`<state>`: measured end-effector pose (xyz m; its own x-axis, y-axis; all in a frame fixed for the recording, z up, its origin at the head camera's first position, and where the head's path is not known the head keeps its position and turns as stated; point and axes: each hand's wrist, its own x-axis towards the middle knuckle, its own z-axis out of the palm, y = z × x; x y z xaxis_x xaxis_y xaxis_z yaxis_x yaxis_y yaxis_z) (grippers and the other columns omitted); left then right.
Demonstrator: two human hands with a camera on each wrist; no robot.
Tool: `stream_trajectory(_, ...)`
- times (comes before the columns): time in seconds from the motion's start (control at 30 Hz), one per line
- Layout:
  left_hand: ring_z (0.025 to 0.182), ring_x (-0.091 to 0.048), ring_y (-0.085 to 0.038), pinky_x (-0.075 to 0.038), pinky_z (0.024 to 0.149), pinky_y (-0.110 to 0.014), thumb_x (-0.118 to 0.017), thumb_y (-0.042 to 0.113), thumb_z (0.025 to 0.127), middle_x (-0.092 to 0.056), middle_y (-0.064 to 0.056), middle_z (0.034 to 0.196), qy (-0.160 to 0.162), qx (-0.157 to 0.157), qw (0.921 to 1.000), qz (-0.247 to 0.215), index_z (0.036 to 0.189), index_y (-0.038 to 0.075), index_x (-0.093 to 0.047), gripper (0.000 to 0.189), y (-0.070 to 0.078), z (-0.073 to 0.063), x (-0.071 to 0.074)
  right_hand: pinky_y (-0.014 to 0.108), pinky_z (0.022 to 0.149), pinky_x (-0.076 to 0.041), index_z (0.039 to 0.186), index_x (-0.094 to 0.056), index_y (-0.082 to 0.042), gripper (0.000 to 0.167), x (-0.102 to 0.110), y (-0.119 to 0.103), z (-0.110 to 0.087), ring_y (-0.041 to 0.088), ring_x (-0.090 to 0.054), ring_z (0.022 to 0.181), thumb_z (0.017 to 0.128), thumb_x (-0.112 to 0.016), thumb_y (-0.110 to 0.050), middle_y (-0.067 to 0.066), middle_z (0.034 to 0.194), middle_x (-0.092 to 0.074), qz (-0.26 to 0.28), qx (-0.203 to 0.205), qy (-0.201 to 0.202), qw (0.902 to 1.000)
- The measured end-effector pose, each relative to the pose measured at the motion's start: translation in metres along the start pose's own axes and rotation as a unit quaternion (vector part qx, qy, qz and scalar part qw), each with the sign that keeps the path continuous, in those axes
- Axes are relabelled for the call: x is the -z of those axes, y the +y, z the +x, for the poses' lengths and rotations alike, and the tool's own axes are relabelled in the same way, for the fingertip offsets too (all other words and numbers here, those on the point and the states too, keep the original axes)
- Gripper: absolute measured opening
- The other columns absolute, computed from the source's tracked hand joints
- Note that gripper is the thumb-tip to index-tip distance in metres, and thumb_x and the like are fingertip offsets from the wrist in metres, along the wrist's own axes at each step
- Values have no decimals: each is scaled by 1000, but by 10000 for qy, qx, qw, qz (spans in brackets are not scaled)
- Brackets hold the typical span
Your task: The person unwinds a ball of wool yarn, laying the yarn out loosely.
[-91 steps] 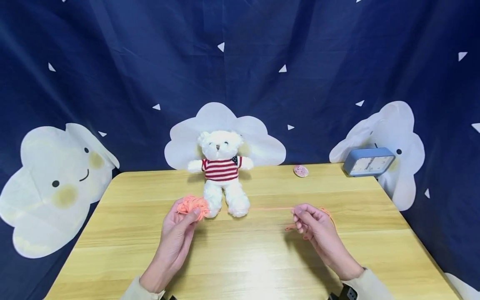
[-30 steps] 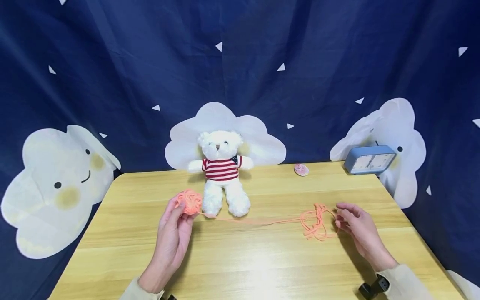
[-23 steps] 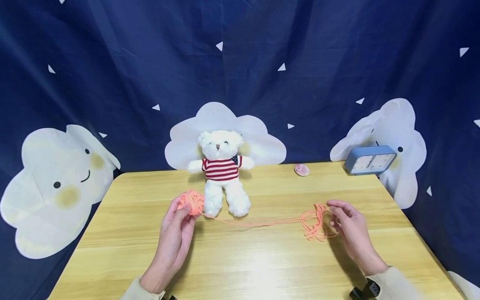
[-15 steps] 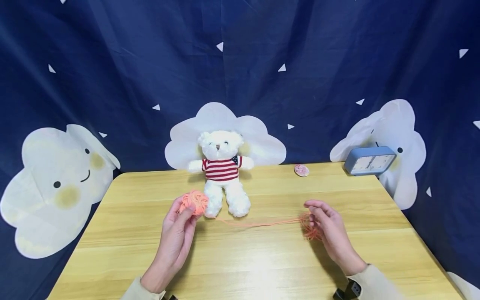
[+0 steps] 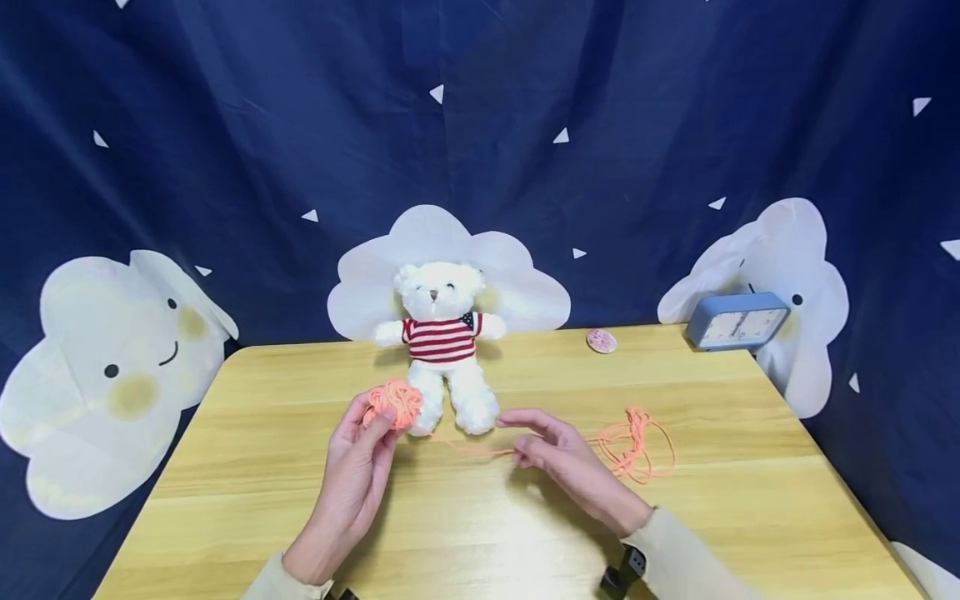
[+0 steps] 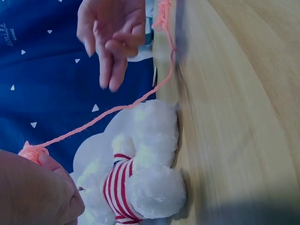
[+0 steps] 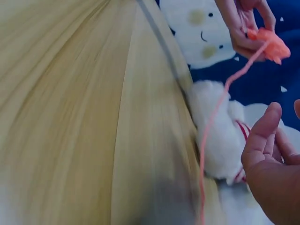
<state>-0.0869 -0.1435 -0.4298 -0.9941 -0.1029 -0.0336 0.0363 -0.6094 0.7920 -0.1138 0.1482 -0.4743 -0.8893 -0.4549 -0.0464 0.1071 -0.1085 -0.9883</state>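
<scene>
My left hand (image 5: 354, 473) grips a small ball of coral yarn (image 5: 396, 403) between thumb and fingers, above the table in front of the bear. From the ball a single strand (image 6: 108, 112) sags to the right, down to a loose tangle of the same yarn (image 5: 636, 443) on the table. Close to the strand is my right hand (image 5: 573, 462), holding nothing, its fingers relaxed. In the left wrist view the right hand (image 6: 114, 40) appears apart from the strand. The right wrist view shows the strand running past the right hand's thumb (image 7: 263, 133).
A white teddy bear (image 5: 442, 340) in a red-striped shirt sits behind the yarn. Toward the back right are a round pink item (image 5: 602, 341) and a blue clock (image 5: 737, 321) at the wooden table's (image 5: 300, 375) edge. A navy curtain (image 5: 495, 125) hangs behind.
My right hand let go of yarn at the right, where the tangle now lies, then swept left past it toward the ball. The left hand keeps its hold, shifting slightly right.
</scene>
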Motion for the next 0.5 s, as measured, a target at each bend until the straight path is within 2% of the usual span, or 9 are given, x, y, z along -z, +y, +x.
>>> stream_trajectory(0.13, 122, -60, -15, -53, 107, -25, -56, -10, 108, -55, -12, 139, -8, -35, 10000, 28, 139, 0, -57, 33, -1, 1, -2, 40, 100, -59, 156, -50, 4, 53, -23, 7, 13, 22, -66, 107, 104, -64, -2, 25, 155, -53, 151, -18, -345, 9993)
stream_trajectory(0.3, 122, -60, -15, -54, 106, -25, -57, -10, 108, -55, -12, 140, 76, 33, 9998, 169, 141, 0, -56, 34, -2, 3, -4, 37, 97, -60, 157, -49, 2, 54, -43, 15, 23, 21, -68, 104, 107, -66, -7, 26, 154, -55, 280, -185, -606, 9976)
stream_trajectory(0.43, 122, -61, -15, -53, 107, -26, -57, -10, 107, -57, -12, 138, 49, 47, 9999, 132, 140, 0, -57, 35, -4, 4, -3, 33, 90, -61, 152, -54, 3, 49, -49, 14, 25, 20, -67, 97, 109, -68, -13, 28, 143, -64, 317, -288, -715, 9965)
stream_trajectory(0.5, 120, -62, -15, -54, 107, -26, -57, -11, 107, -58, -12, 136, -4, 57, 10000, 79, 139, 0, -58, 34, -6, 5, -2, 30, 87, -61, 145, -60, 5, 43, -49, 13, 23, 19, -66, 94, 108, -69, -14, 26, 130, -71, 247, -328, -691, 9968)
